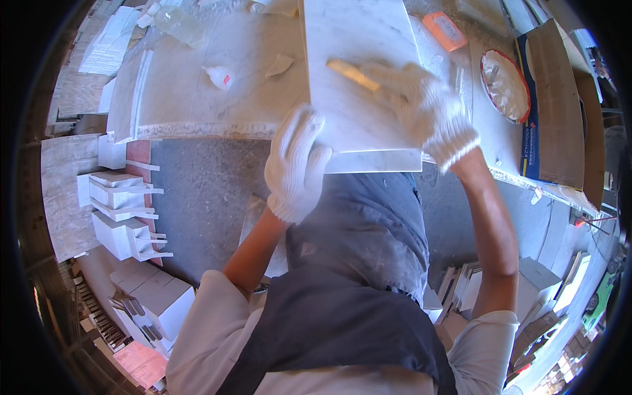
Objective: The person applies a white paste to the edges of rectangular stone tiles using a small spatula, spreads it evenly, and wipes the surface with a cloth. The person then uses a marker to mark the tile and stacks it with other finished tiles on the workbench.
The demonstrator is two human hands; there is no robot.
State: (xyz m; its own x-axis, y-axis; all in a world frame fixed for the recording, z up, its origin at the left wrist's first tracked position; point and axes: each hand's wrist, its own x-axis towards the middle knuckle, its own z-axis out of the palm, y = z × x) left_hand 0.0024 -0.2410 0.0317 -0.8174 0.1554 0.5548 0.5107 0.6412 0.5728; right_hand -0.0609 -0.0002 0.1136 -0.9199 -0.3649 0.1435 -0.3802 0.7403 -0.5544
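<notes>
A white, grey-veined marble slab [359,39] lies lengthwise on the worktable, its near end jutting past the table's front edge. My left hand [296,161], in a white knitted glove, is closed at the slab's near left corner, fingers together along the edge and thumb near the front face. Over the slab's right half is my right hand [421,108], also gloved and slightly blurred. Its fingers are closed on a long, flat yellow tool [353,74], which lies against the slab's top; its exact kind I cannot make out.
Left on the worktable [178,99] lie a small white piece with a red mark [218,77] and a clear bottle [176,25]. An orange block [445,31], a red-rimmed bowl of pale material [505,85] and a cardboard box [556,105] stand right. Stacked white pieces [118,197] sit left.
</notes>
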